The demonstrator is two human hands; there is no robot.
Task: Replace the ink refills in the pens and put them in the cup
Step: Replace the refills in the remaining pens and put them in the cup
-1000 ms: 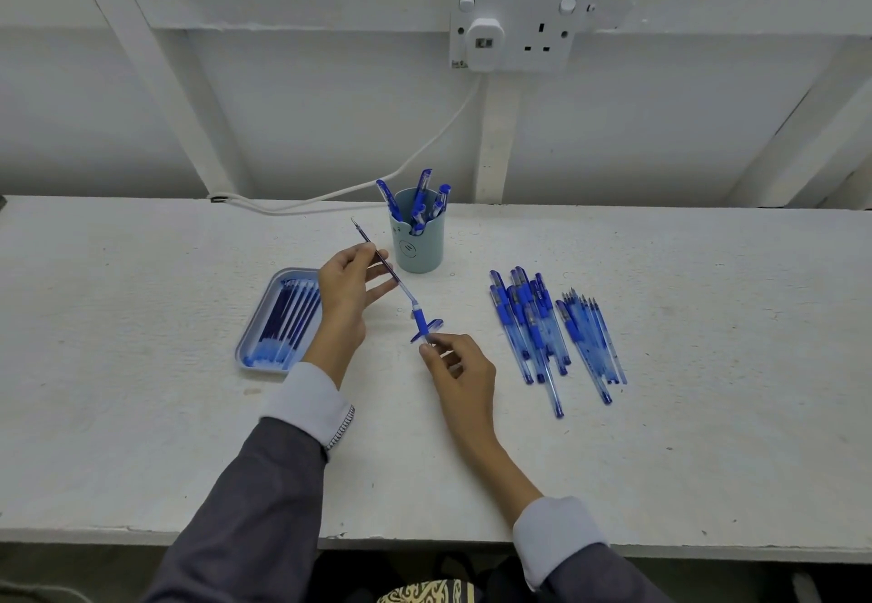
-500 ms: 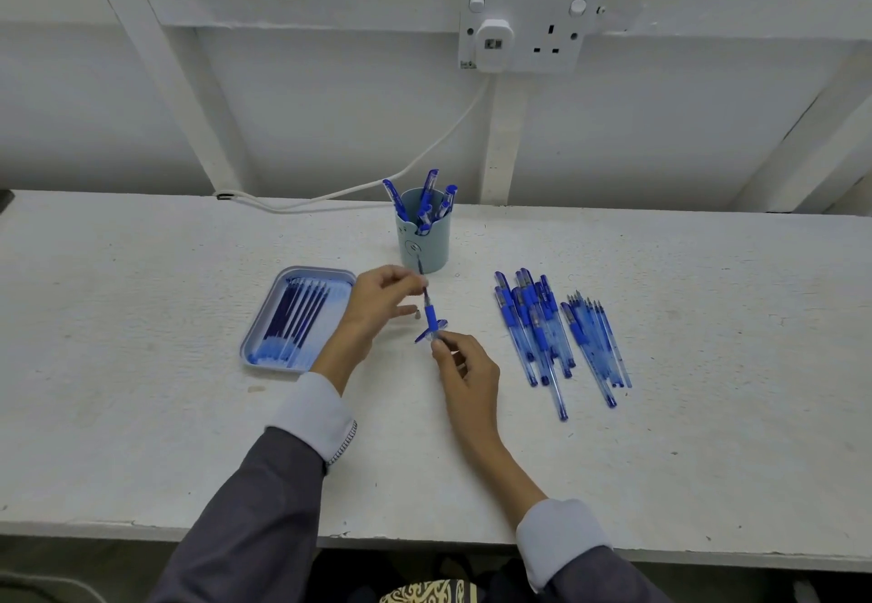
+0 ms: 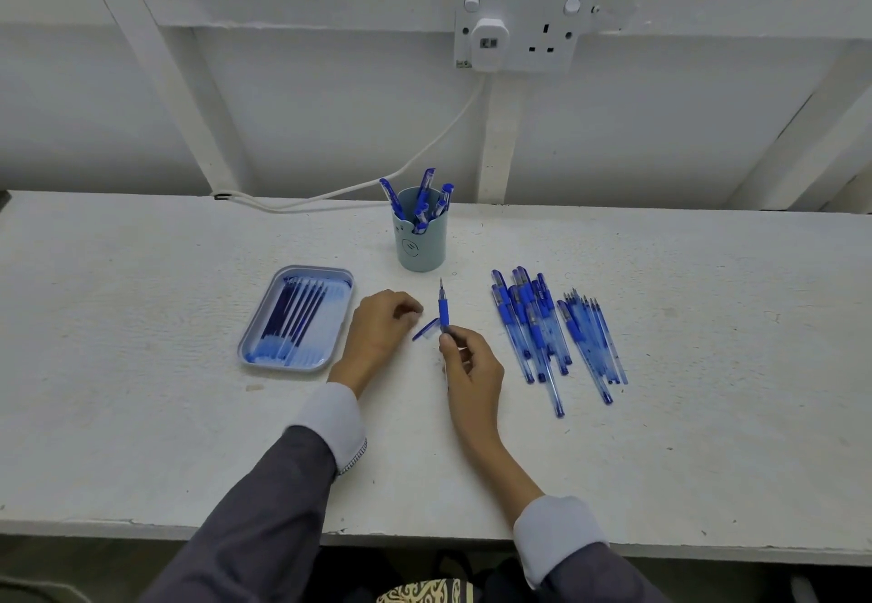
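Observation:
My right hand [image 3: 467,366] pinches a blue pen [image 3: 443,312] by its barrel, bare tip pointing away toward the cup. A loose blue cap [image 3: 423,330] lies on the table just left of the pen. My left hand [image 3: 380,333] rests on the table beside the cap with fingers loosely curled, and I see nothing in it. The pale teal cup [image 3: 420,248] stands beyond the hands with several capped blue pens in it. A blue tray [image 3: 288,368] to the left holds several refills [image 3: 292,314].
Right of my hands lie a heap of capped blue pens [image 3: 531,329] and a smaller bunch of thinner ones with bare tips [image 3: 592,343]. A white cable [image 3: 330,194] runs from the wall socket [image 3: 519,34] along the back of the white table [image 3: 141,390].
My left hand pushed the refill down into the pen, then let go and drew back to the left. My right hand has kept hold of the pen, which now stands straighter.

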